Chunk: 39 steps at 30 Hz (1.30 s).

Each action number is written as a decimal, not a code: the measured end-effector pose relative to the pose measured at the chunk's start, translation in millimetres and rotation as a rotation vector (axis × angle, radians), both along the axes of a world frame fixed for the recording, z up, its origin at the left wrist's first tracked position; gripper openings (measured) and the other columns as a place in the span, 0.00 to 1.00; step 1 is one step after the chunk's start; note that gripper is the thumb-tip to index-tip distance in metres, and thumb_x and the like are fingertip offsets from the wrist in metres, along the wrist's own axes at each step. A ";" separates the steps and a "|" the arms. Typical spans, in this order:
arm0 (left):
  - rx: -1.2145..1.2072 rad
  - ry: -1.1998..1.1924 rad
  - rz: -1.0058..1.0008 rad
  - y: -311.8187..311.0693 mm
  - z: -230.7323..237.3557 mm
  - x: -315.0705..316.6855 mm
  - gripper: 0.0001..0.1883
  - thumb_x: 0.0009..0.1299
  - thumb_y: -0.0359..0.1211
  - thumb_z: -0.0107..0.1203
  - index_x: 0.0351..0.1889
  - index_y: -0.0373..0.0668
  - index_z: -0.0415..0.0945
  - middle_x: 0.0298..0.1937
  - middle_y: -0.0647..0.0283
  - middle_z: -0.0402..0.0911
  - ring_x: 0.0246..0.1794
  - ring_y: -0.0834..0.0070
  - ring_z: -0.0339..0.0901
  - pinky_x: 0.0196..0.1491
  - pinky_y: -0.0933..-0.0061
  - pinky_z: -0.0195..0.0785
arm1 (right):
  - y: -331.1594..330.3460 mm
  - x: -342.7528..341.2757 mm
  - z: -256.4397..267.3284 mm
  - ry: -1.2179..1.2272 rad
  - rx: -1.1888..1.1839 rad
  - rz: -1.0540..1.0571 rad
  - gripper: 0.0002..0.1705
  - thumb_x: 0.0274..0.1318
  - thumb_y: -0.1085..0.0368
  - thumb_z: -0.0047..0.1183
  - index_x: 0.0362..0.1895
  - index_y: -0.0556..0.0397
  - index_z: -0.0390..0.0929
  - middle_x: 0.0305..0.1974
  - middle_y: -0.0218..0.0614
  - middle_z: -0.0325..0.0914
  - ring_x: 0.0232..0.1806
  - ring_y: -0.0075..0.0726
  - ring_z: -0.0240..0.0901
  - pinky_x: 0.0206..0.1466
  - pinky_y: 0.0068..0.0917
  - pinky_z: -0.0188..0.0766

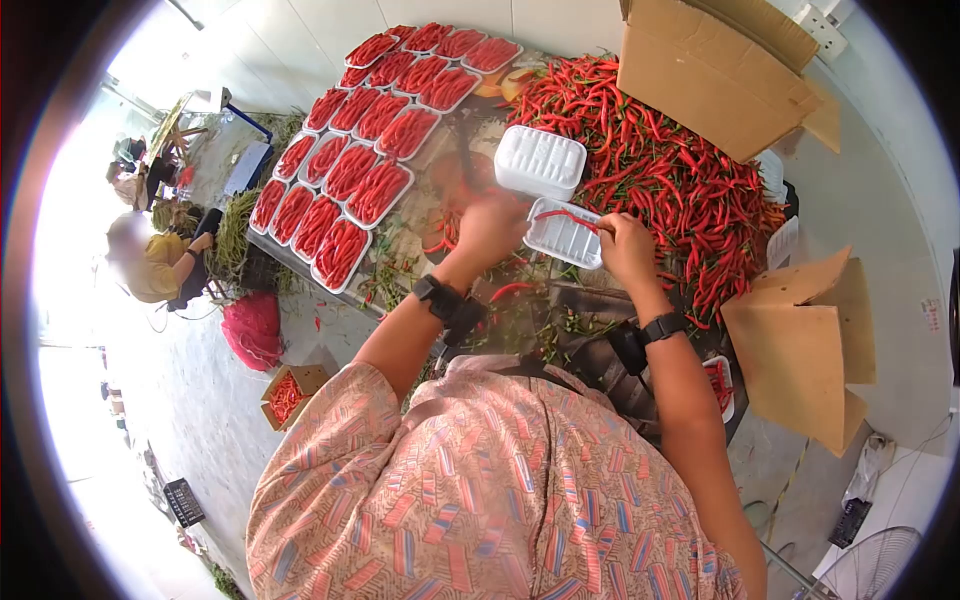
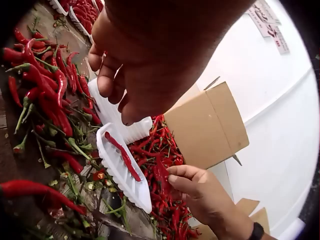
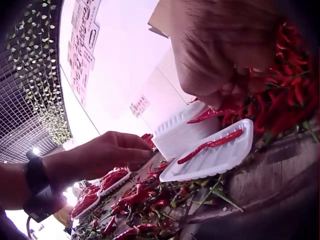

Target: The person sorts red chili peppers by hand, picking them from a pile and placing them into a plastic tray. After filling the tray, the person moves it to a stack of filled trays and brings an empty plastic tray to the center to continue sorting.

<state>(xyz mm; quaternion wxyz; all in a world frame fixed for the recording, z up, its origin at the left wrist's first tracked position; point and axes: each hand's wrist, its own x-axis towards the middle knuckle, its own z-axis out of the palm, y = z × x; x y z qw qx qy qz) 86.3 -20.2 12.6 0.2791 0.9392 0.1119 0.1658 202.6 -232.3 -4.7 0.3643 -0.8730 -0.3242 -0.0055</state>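
My right hand (image 1: 628, 248) pinches a red chili pepper (image 3: 207, 115) between thumb and fingers, over the right end of a white ribbed foam tray (image 1: 565, 246). A single red chili (image 3: 210, 145) lies lengthwise in that tray. My left hand (image 1: 488, 238), blurred in the head view, is just left of the tray. Its fingers are bent in the left wrist view (image 2: 145, 75), with a small red sliver showing between them; I cannot tell whether they hold it. Loose red chilies (image 2: 47, 85) and green stems lie on the table close to this hand.
Behind the tray stands a stack of white trays (image 1: 540, 165). Rows of filled chili trays (image 1: 380, 115) cover the table's left side. A large chili heap (image 1: 680, 190) lies right, beside cardboard boxes (image 1: 720, 75). Another person (image 1: 150, 260) sits at the far left.
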 end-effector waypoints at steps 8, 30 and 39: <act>0.257 -0.116 -0.250 -12.7 -31.8 42.0 0.05 0.59 0.33 0.53 0.28 0.47 0.80 0.29 0.59 0.77 0.30 0.59 0.76 0.36 0.58 0.67 | 13.9 -2.5 -4.5 -0.034 -0.157 0.068 0.06 0.48 0.70 0.56 0.33 0.53 0.80 0.34 0.39 0.77 0.40 0.48 0.72 0.45 0.42 0.69; 0.592 0.054 -0.270 -19.3 -32.6 61.7 0.04 0.56 0.33 0.54 0.25 0.49 0.80 0.32 0.65 0.78 0.34 0.69 0.76 0.41 0.65 0.63 | 13.8 -3.7 -15.6 -0.162 -0.181 0.015 0.08 0.42 0.67 0.60 0.31 0.49 0.81 0.34 0.36 0.76 0.42 0.46 0.70 0.46 0.41 0.66; 0.639 -0.056 -0.381 -15.9 -41.3 63.5 0.04 0.59 0.35 0.51 0.26 0.51 0.77 0.29 0.70 0.75 0.34 0.72 0.76 0.43 0.66 0.60 | 18.5 -4.1 -18.1 -0.195 -0.234 -0.028 0.08 0.43 0.66 0.59 0.32 0.49 0.81 0.36 0.36 0.75 0.45 0.44 0.68 0.49 0.42 0.64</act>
